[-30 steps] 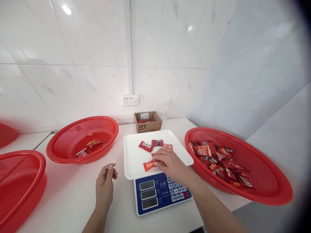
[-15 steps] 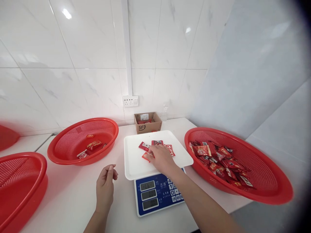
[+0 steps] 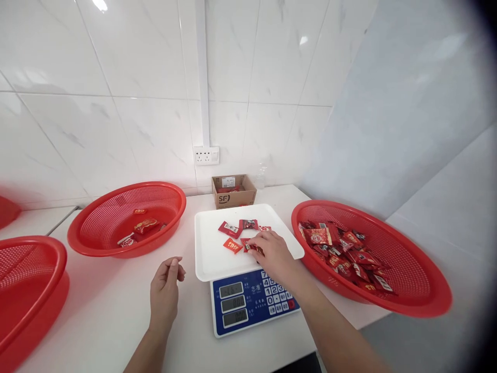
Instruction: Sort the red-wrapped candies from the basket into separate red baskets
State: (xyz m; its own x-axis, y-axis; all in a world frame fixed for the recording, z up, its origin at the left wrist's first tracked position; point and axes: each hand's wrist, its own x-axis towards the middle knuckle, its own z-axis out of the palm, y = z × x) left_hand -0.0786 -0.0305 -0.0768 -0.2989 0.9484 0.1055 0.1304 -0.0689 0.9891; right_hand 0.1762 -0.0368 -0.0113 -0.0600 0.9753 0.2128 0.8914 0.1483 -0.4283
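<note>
My right hand (image 3: 274, 254) is over the white pan (image 3: 209, 259) of a digital scale (image 3: 252, 300), its fingers closed on a small red snack packet (image 3: 246, 244) that touches the pan. Part of that packet is hidden under the fingers. Around it on the pan lie an orange-red packet (image 3: 232, 245), a dark red packet with a white label (image 3: 229, 229), another with a dark picture (image 3: 248, 224), and one partly covered by my hand. To the left of the scale, my left hand (image 3: 166, 285) hovers with fingers curled in and nothing visible in them.
At the right, a red basket (image 3: 419, 280) holds many red packets (image 3: 349, 254). A red basket (image 3: 89, 243) at the left has several packets, and another (image 3: 31, 290) stands nearer. Behind the scale is a small cardboard box (image 3: 235, 198) by the tiled wall.
My right hand has shifted right on the pan, uncovering the orange-red packet; a red packet now shows at its fingertips. My left hand stays beside the scale. The view has tilted slightly.
</note>
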